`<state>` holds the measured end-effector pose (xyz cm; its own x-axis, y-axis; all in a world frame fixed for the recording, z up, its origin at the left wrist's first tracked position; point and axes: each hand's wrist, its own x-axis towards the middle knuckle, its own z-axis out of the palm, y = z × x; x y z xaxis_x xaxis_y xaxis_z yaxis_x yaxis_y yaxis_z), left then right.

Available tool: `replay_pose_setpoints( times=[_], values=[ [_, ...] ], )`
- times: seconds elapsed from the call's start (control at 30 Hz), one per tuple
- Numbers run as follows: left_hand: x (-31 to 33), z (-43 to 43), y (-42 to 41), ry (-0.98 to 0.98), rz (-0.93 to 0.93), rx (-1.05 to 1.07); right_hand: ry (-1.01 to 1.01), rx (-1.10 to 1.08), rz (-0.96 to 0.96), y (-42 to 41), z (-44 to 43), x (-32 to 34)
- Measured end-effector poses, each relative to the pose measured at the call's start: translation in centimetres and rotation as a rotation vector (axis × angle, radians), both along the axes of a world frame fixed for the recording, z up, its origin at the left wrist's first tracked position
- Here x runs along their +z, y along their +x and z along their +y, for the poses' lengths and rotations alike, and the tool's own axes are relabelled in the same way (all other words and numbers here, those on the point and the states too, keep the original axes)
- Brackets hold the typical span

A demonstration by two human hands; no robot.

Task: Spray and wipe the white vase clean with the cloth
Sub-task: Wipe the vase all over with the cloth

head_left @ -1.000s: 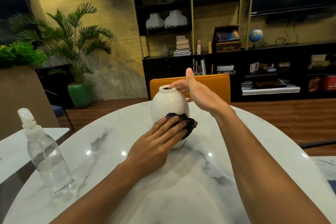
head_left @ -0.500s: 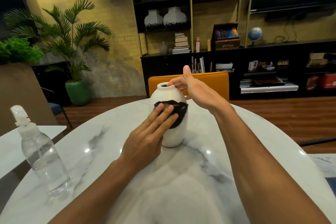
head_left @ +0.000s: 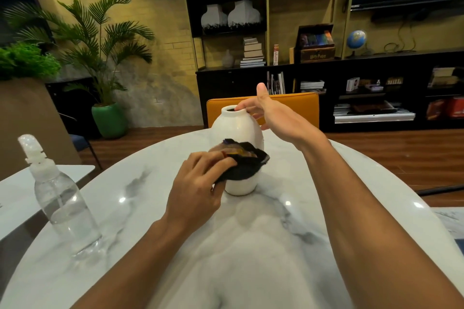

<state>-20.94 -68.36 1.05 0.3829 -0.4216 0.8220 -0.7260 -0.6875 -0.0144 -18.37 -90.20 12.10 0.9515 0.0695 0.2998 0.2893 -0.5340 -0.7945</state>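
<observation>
The dark cloth [head_left: 247,170] gripped in my left hand [head_left: 198,188] covers the lower front of the white vase [head_left: 238,128], so that patch is hidden. My fingers cover the cloth's eight o'clock side, and the coloured marks on it are too blurred to read. At the vase's twelve o'clock, a fingertip of my right hand [head_left: 273,118] meets the mouth; whether it dips inside I cannot tell. Both forearms are cut off at the six o'clock edge. The orange chair [head_left: 296,108] beyond is mostly hidden behind the table [head_left: 140,208], vase and hand. At eight o'clock, the nozzle of the spray bottle [head_left: 62,198] is washed out. The objects on the shelves [head_left: 364,88] at two o'clock are too small to tell.
</observation>
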Motion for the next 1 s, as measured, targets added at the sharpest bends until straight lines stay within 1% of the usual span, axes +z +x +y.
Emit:
replay_pose_setpoints(
  times=[0.1, 0.2, 0.3, 0.37, 0.6, 0.7, 0.83, 1.0],
  values=[
    [-0.2, 0.2, -0.4, 0.077, 0.042, 0.013, 0.000, -0.008, 0.004, 0.1, 0.1, 0.0],
    [-0.6, 0.3, -0.9, 0.131, 0.128, 0.006, 0.004, -0.015, 0.011, 0.2, 0.2, -0.1],
    [-1.0, 0.2, -1.1, 0.165, 0.225, 0.044, 0.000, -0.017, 0.011, 0.1, 0.2, 0.0],
    [-1.2, 0.2, -1.0, 0.159, 0.282, 0.078, -0.002, -0.020, 0.013, 0.1, 0.2, 0.0],
    [-1.0, 0.2, -0.6, 0.075, 0.375, 0.164, -0.028, -0.022, -0.003, 0.1, 0.2, 0.0],
    [-1.1, 0.0, -0.5, 0.089, 0.429, 0.176, -0.044, -0.028, -0.006, 0.1, 0.3, 0.0],
    [-1.2, 0.1, -0.2, 0.159, 0.517, 0.123, -0.056, -0.044, -0.003, 0.3, 0.2, -0.1],
    [-0.9, 0.1, -0.4, 0.234, 0.603, 0.006, -0.063, -0.043, -0.007, 0.3, 0.1, -0.3]
  ],
)
